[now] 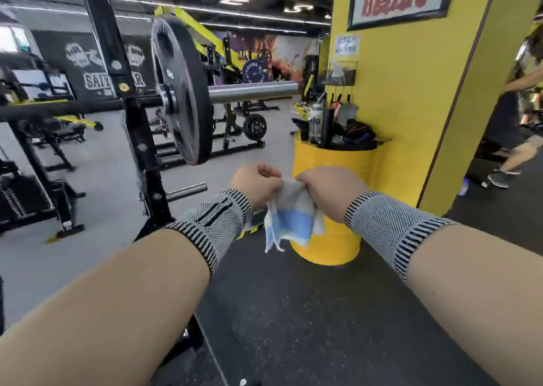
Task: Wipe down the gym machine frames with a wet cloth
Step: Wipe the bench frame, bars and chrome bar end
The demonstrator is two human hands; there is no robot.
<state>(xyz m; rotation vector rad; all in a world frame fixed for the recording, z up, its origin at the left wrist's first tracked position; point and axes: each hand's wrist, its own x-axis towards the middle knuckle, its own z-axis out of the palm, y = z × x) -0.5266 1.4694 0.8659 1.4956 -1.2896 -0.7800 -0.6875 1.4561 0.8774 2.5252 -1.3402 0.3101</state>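
Gym floor all around, grey on the left and dark rubber matting underfoot, with yellow walls off to the right. Going from the left: one black rack upright (pixel 138 139) carries a barbell (pixel 252 91) with one big plate (pixel 180 92) on this end, and nothing touches that frame right now. Next comes the left hand (pixel 255 186), curled and pinching the top left edge of the cloth (pixel 291 218), then the right hand (pixel 329 192) clenched on the top right edge, so the one white-and-blue cloth hangs between the two hands in mid air, in front of one yellow drum (pixel 329 209) stuffed with bottles and gear. Both wrists wear grey knit bands (two of them, one each). Far right, a person's leg and shoe show by the pillar. My read is the wiping of this rack hasn't started: looks like the cloth is being folded or spread out first, and I can't tell if it's actually wet. Whole frame still left to do, as far as I can see.
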